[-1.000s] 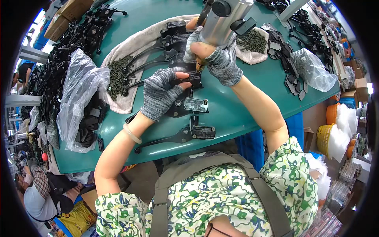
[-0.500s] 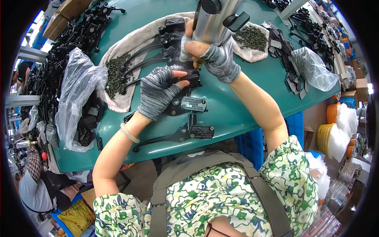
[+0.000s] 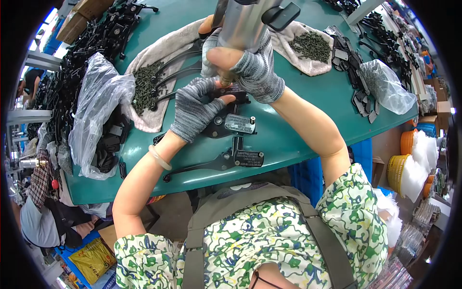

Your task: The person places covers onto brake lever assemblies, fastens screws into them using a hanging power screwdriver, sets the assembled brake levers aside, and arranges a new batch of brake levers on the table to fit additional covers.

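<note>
My right hand (image 3: pixel 252 72), in a grey fingerless glove, is wrapped around a silver power screwdriver (image 3: pixel 244 29). Its brass-coloured tip points down at the black cap of a brake lever assembly (image 3: pixel 237 90). At the left end of that cap, my gloved left hand (image 3: pixel 195 108) pinches the part between thumb and fingers, close to the tip. Nearer to me lie a lever assembly with a shiny cap (image 3: pixel 240 124) and another with a black cap (image 3: pixel 249 159). More black levers (image 3: pixel 180 72) lie behind my left hand, partly hidden by the screwdriver and hands.
Dark screws lie in piles on a left cloth (image 3: pixel 143 89) and a right cloth (image 3: pixel 310 45). Plastic bags (image 3: pixel 96 120) and heaps of black levers (image 3: pixel 108 36) line the left side. Black caps (image 3: pixel 353 67) and another plastic bag (image 3: pixel 387 86) lie to the right.
My right hand has moved the screwdriver left, so its tip now stands over the cap's left end beside my left fingers. The left hand keeps its place on the part.
</note>
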